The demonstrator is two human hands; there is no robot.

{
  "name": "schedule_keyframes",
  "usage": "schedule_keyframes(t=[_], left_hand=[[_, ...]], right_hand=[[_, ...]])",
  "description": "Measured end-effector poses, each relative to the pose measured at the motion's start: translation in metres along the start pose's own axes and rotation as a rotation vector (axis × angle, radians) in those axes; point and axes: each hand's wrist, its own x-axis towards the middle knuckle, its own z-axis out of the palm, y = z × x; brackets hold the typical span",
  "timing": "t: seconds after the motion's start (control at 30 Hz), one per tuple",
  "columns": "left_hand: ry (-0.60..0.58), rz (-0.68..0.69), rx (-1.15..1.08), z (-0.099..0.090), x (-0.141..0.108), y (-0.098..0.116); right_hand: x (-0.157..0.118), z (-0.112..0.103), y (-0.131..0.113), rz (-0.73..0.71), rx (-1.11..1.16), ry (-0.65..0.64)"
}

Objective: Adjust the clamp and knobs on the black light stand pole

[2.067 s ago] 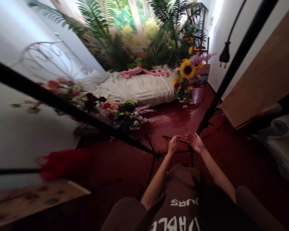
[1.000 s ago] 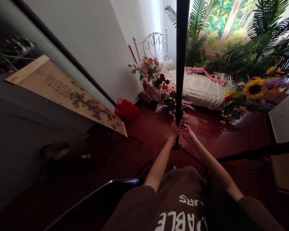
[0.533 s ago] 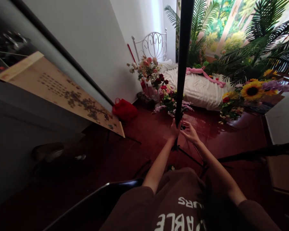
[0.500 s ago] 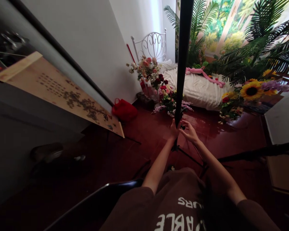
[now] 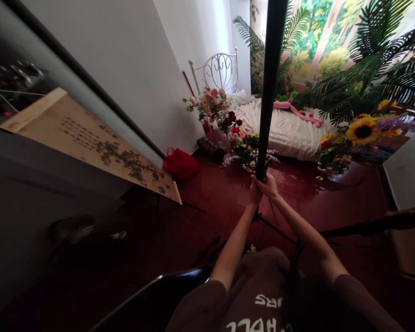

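A tall black stand pole (image 5: 269,83) rises almost upright in front of me, leaning slightly right towards its top. My left hand (image 5: 255,191) is closed around its lower part from the left. My right hand (image 5: 268,186) grips the same spot from the right, its fingers against the pole and touching the left hand. Whatever part of the pole lies under my fingers is hidden. Below the hands, a thin dark leg (image 5: 278,230) slants from the pole's foot across the floor.
Left stands a hanging scroll (image 5: 117,150), with a red bag (image 5: 181,165) by the wall. Ahead are artificial flowers (image 5: 212,106), a bed with white cloth (image 5: 287,133), palm leaves (image 5: 373,60) and sunflowers (image 5: 363,131). Another dark pole (image 5: 373,226) lies across the right.
My right hand has gone from fingers spread at a small dark knob on the pole to wrapping the pole. The view has shifted a little, and the pole appears slightly further right.
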Motion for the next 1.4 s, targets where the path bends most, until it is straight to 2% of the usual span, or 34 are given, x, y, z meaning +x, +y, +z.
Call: schedule_keyframes(t=[0.27, 0.37, 0.67, 0.8, 0.93, 1.1, 1.23, 1.4], left_hand=[[0.014, -0.005, 0.152, -0.005, -0.006, 0.012], [0.02, 0.002, 0.183, -0.005, -0.007, 0.013], [0.06, -0.003, 0.238, -0.002, -0.007, 0.014], [0.068, 0.005, 0.223, -0.002, -0.007, 0.014], [0.065, 0.005, 0.204, -0.001, -0.006, 0.011], [0.09, -0.02, 0.218, 0.0, -0.006, 0.007], [0.102, -0.011, 0.242, 0.0, -0.006, 0.007], [0.091, -0.02, 0.251, 0.0, -0.006, 0.009]], right_hand=[[0.03, -0.016, -0.065, -0.175, 0.027, 0.055], [0.039, -0.018, -0.078, -0.229, 0.054, 0.074], [0.04, -0.025, -0.079, -0.264, -0.015, 0.032], [0.026, -0.042, -0.059, -0.242, -0.028, -0.071], [-0.004, -0.055, -0.01, -0.05, 0.003, -0.175], [-0.038, -0.048, 0.045, 0.292, 0.051, -0.092], [-0.045, -0.033, 0.055, 0.513, 0.222, -0.129], [-0.044, -0.032, 0.039, 0.822, 0.722, -0.276]])
